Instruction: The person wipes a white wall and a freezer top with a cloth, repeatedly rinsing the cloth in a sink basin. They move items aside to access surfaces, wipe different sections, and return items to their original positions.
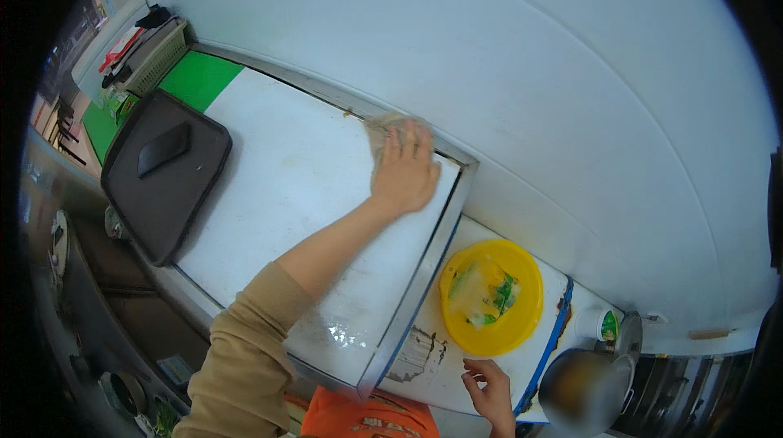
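Hands well apart, I had the left hand [408, 165] laid flat with fingers spread over a bunched beige cloth [378, 130], pressing on it rather than clasping it. On my view the cloth lay under those fingers and out past them to the left, at the far edge of the white desk [269, 177], close to its right back corner, by the foot of the pale wall [506, 87]. Its long axis I could not tell, since the hand covered much of it. My left forearm reached up and rightward to it across the desk, so that hand was by far the nearer. My right hand [489, 393] hung loosely curled with nothing visible in it, beyond the metal edging [422, 271], just below the yellow basin [532, 307]. Well away, at the desk's left end, I saw the dark tray [171, 214].
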Tool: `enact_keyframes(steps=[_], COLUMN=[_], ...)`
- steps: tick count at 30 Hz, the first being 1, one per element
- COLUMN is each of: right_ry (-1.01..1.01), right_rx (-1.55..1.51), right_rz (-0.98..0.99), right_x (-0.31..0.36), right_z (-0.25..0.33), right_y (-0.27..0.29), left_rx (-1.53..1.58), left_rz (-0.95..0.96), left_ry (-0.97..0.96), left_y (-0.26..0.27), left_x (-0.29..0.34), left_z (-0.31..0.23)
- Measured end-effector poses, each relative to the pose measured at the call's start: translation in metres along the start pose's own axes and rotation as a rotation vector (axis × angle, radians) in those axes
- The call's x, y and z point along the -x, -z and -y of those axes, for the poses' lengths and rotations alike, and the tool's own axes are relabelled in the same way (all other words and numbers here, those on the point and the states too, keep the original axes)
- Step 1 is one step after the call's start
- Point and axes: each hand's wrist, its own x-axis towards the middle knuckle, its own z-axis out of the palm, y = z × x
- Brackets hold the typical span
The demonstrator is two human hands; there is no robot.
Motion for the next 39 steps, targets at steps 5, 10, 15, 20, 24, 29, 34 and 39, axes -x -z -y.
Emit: enact_keyframes(steps=[5,10,15,20,24,29,34,39], right_ry=[-0.075,-0.018,0.009,0.003,0.067,0.101,0.05,0.158], right_rx=[-0.042,-0.076,-0.064,-0.052,-0.016,-0.012,0.057,0.065], right_rz=[0.017,0.023,0.044,0.099,0.153,0.176,0.186,0.234], right_x=[0.026,0.039,0.06,0.073,0.075,0.087,0.103,0.101], right_z=[-0.027,-0.049,-0.077,-0.098,-0.098,-0.1,-0.103,-0.089], right_y=[0.011,0.031,0.048,0.051,0.048,0.052,0.05,0.038], left_rx=[0.235,0.055,-0.429,-0.074,0.091,-0.113,-0.04,0.011], left_rz=[0.041,0.244,0.324,0.222,0.362,0.315,0.256,0.377], left_ry=[-0.286,-0.234,0.04,0.163,-0.077,0.283,0.359,-0.014], left_y=[-0.002,0.028,0.101,0.071,0.048,0.15,0.115,0.117], left_x=[0.05,0.154,0.12,0.164,0.245,0.249,0.286,0.307], left_z=[-0.042,-0.022,0.078,0.053,-0.026,0.03,0.009,0.008])
